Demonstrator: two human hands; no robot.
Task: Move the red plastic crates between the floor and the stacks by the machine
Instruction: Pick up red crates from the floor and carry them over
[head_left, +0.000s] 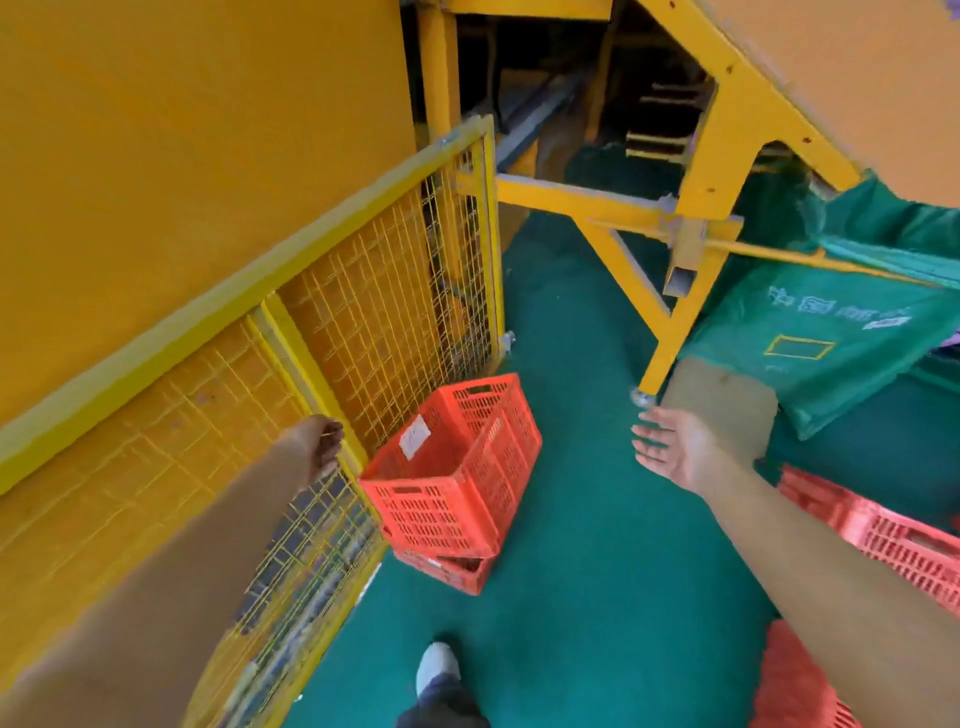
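A red slotted plastic crate (457, 467) with a white label sits tilted on top of a second red crate (447, 569) on the green floor, against the yellow mesh guard. More red crates (893, 540) show at the right edge, partly hidden by my right forearm. My left hand (322, 447) hangs in front of the mesh guard, left of the top crate, fingers curled loosely and holding nothing. My right hand (675, 452) is stretched out with spread fingers, palm showing, to the right of the crates and apart from them.
The yellow machine wall and its mesh guard (363, 312) run along the left. A yellow steel frame (691, 218) stands ahead on a caster. A green sack (810, 343) hangs at the right. Green floor (582, 519) lies between them; my shoe (439, 667) is at the bottom.
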